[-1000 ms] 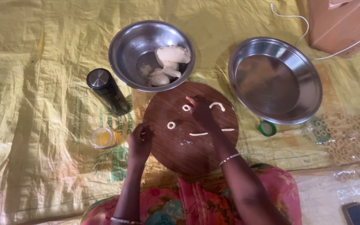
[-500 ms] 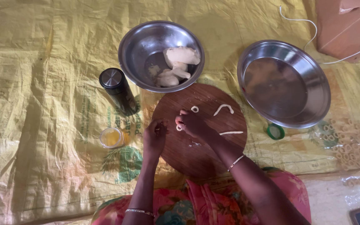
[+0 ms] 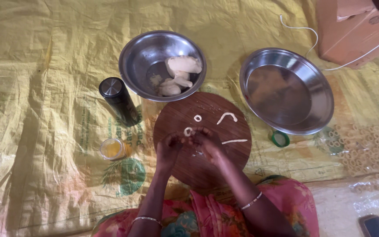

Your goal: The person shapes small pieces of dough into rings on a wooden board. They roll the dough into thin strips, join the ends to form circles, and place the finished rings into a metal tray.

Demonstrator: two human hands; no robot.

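both hands met over the near-left part of a round wooden board (image 3: 207, 149); the left hand (image 3: 168, 150) and the right hand (image 3: 209, 145) had their fingertips pinched together at a small dough ring (image 3: 188, 131), though whether the ring was gripped or only touched could not be told from this height; the fingers were curled in, not spread. on the same board lay a second small dough ring (image 3: 197, 117) further out, a bent strip of dough (image 3: 227, 116) to its right, and a straight strip of dough (image 3: 234, 141) near the right edge, each apart from the others. beyond the board, just touching its far rim, stood a steel bowl (image 3: 137, 57) holding pale lumps of dough (image 3: 180, 72); a wide steel pan (image 3: 319, 114) sat to the right of the board, near but apart. a black cylindrical flask (image 3: 118, 101) stood left of the board, and a small jar of yellow stuff (image 3: 112, 149) sat just in front of it; a green ring (image 3: 280, 138) lay beside the pan's near edge. everything rested on a yellow plastic sheet (image 3: 44, 87); many tiny dough rings (image 3: 365, 145) were laid out on it at the right. a cardboard box (image 3: 352, 30) with a white cord (image 3: 303, 33) sat at the far right corner; a phone (image 3: 373, 226) lay at the near right.
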